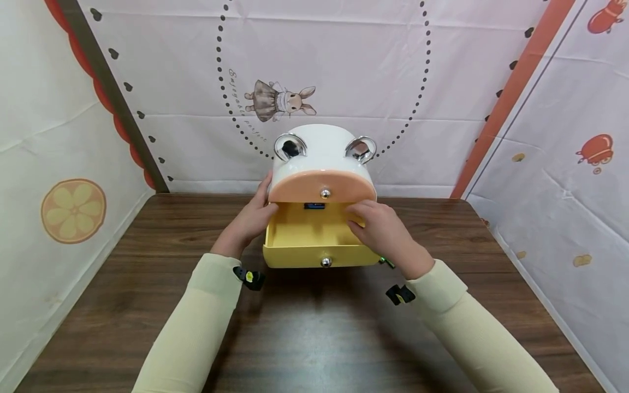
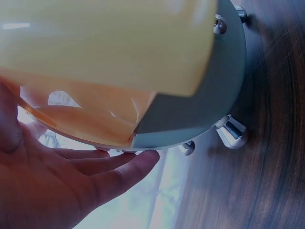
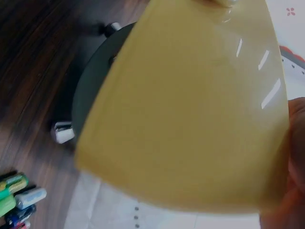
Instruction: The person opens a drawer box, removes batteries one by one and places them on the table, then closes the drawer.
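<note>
A rounded white storage box (image 1: pixel 321 144) with an orange upper drawer (image 1: pixel 300 187) stands mid-table. Its yellow lower drawer (image 1: pixel 295 256) is pulled out. At the back inside that drawer lies a small dark blue cylinder (image 1: pixel 314 206), much like a battery. My left hand (image 1: pixel 253 215) rests against the box's left side, its fingers stretched along the outer wall in the left wrist view. Over the right part of the yellow drawer is my right hand (image 1: pixel 385 232), fingers loosely bent, nothing visible between thumb and forefinger. The drawer front hides much of this hand in the right wrist view.
Several small battery-like cylinders (image 3: pixel 31 197), green, white and blue, lie on the wooden table (image 1: pixel 304 333) right of the box. Short silver feet (image 2: pixel 232 132) hold the box up. A printed cloth (image 1: pixel 344 71) hangs behind, with similar cloth at both sides.
</note>
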Demonstrator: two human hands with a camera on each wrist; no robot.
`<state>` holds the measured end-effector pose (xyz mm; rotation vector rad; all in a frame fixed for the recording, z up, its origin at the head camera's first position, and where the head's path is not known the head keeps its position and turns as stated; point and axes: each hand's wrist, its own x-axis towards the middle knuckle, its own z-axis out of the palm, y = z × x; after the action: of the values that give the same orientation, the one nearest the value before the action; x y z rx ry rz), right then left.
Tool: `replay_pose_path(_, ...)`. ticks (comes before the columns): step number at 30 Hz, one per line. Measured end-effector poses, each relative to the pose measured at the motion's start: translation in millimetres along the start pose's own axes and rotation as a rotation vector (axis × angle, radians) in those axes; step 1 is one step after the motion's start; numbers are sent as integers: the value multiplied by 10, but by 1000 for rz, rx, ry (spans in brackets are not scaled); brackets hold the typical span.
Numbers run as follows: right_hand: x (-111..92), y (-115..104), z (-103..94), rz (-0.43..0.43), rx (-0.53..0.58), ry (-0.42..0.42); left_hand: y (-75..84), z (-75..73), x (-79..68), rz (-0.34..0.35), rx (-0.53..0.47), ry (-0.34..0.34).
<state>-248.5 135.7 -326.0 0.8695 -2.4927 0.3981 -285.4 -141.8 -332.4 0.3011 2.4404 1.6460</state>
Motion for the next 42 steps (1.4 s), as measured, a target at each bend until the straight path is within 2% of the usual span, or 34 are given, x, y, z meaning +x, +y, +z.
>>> replay_pose_path(6,160,-88,41,29,25,-203,-5,10,-18,0,-4,2)
replay_pose_path(13,305,-128,105,-20,89,-320,27,17,-36,2,-8,9)
replay_pose_path(17,371,-148,133,14,101,-404,-7,14,-14,-5,-25,10)
replay_pose_path(21,402,-154,165,54,97,-483,-131,14,57,-2,-26,17)
replay_pose_path(25,399,-148,196,60,96,-514,-249,29,120,17,-8,30)
replay_pose_path(29,391,-141,216,53,110,-517,-263,42,125,27,7,41)
replay_pose_path(34,398,-138,240,48,123,-503,-165,34,55,7,-4,36)
replay_pose_path(38,401,-137,264,49,111,-527,-44,38,-49,-28,-13,29)
replay_pose_path(42,411,-131,275,31,106,-542,27,42,-96,-29,0,20)
